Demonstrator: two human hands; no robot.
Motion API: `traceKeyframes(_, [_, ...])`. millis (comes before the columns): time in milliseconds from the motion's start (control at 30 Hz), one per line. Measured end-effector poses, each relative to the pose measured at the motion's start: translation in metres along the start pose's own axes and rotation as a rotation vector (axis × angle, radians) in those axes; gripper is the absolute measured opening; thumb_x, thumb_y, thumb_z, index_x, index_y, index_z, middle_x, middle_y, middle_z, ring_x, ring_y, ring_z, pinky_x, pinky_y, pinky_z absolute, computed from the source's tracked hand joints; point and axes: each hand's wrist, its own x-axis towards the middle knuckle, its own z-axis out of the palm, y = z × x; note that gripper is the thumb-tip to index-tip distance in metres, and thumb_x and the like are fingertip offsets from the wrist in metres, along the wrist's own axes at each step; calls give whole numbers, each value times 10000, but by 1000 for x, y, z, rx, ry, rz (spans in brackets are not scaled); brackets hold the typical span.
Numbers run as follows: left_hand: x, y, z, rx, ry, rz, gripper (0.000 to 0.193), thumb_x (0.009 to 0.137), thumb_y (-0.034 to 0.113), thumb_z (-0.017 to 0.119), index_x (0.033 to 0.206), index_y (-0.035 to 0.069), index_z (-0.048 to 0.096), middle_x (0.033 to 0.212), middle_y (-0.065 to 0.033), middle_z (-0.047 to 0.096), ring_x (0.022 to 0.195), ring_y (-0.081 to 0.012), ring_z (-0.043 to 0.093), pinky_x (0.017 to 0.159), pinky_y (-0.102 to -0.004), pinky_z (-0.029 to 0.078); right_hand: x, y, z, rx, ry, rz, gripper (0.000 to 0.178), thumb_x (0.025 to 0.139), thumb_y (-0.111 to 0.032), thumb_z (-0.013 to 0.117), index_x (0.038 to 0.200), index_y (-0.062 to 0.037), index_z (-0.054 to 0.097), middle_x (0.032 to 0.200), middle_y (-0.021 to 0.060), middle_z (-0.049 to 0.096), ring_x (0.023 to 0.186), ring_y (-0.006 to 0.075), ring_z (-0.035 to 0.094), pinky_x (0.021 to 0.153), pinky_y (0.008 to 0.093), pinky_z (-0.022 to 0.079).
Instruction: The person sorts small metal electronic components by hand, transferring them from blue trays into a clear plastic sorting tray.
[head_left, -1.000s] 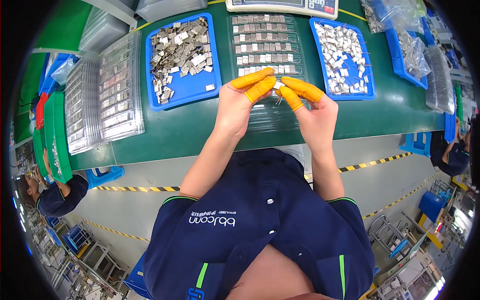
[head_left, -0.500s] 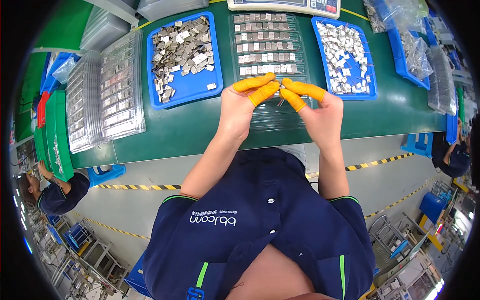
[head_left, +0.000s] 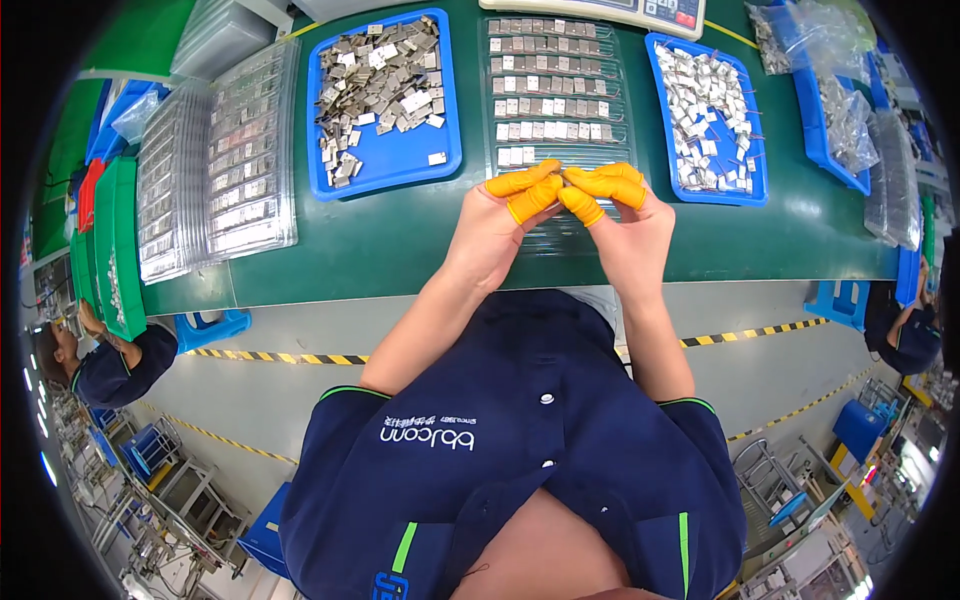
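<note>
My left hand and my right hand meet over the near part of a clear plastic tray. Orange finger cots cover the thumb and forefinger of each. Both hands are closed in a pinch, tips together, on a small connector that the fingers almost wholly hide. Beyond them, the tray carries rows of small grey-and-white connectors with thin wires at the right. A shorter row of white-faced pieces lies just past my left fingertips.
Left stands a blue tray of loose grey metal pieces; right, another blue tray of white wired connectors. A scale is behind. Filled clear trays, green bins and bagged parts flank them. Co-workers sit at both sides.
The view has shifted slightly, so the trays appear further right. My hands stay pinched together; thin wires seen below the fingertips before are now hidden. The short row by my left fingers has come into sight.
</note>
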Motion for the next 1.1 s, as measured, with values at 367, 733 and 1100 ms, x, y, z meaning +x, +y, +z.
traceKeyframes(367, [-1,53,-41,593,260,600,215,844,35,574,1049,-26,592,1054,-95,609,990,-146,564,877,-252,420,33,29,1,-953,4,-756,170,597,-96,713,762,-99,670,755,6,594,794,167,558,895,398,393])
traceKeyframes(733, [-6,81,-83,1013,453,748,198,803,36,611,997,1,634,976,-87,644,906,-145,598,833,-260,439,37,33,-7,-874,-96,-692,199,635,-129,694,828,-112,650,899,16,588,928,202,523,948,418,336])
traceKeyframes(1100, [28,110,-63,1700,95,329,203,663,137,716,846,53,692,827,-111,652,746,-263,606,698,-326,471,41,37,-117,-1050,212,345,284,704,-29,660,986,-3,631,924,160,616,780,276,582,695,339,462])
